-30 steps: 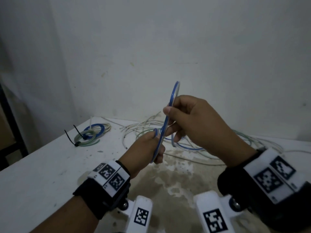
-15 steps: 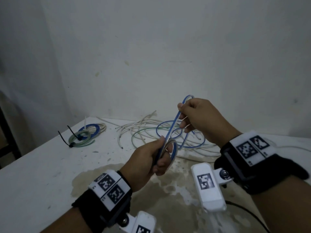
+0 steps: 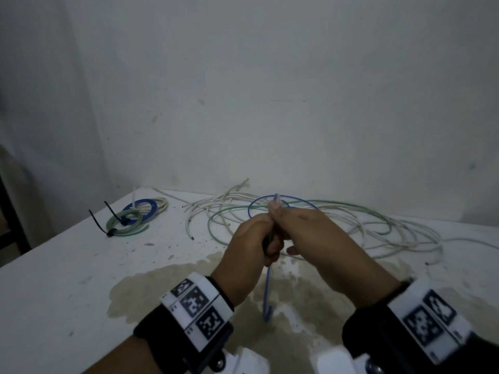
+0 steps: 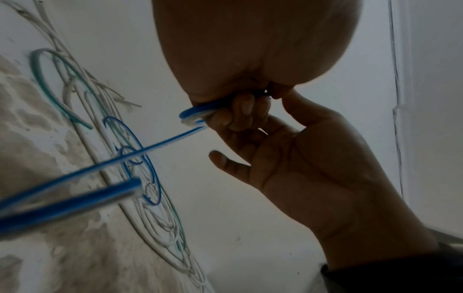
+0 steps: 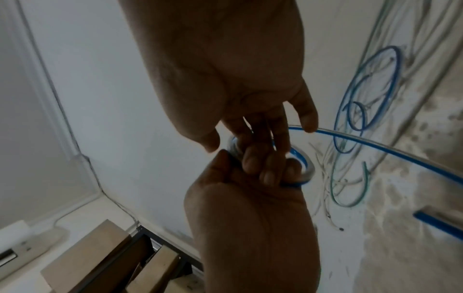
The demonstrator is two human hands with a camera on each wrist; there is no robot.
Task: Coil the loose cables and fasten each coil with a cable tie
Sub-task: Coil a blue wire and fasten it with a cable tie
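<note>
A thin blue cable is wound into a small coil (image 5: 302, 158) that my left hand (image 3: 251, 238) grips in its curled fingers. My right hand (image 3: 305, 230) presses against the left and pinches the same cable, its thumb up beside a short cable end (image 3: 277, 197). A loose blue tail (image 3: 267, 298) hangs below the hands toward the table. In the left wrist view the coil (image 4: 194, 116) shows at the fingers and the tail (image 4: 100, 164) runs off to the lower left. Loose white and green cables (image 3: 337, 220) and a blue loop (image 3: 256, 205) lie behind the hands.
Tied coils (image 3: 129, 218), blue, green and whitish, with black cable ties sticking up, lie at the table's far left. The white table (image 3: 67, 279) has a brown stain in front of me. A wall stands close behind it. The table's left edge drops to a dark frame.
My hands have come together and dropped lower. The tall blue loop has closed into a small coil in my left hand, and a tail now hangs below.
</note>
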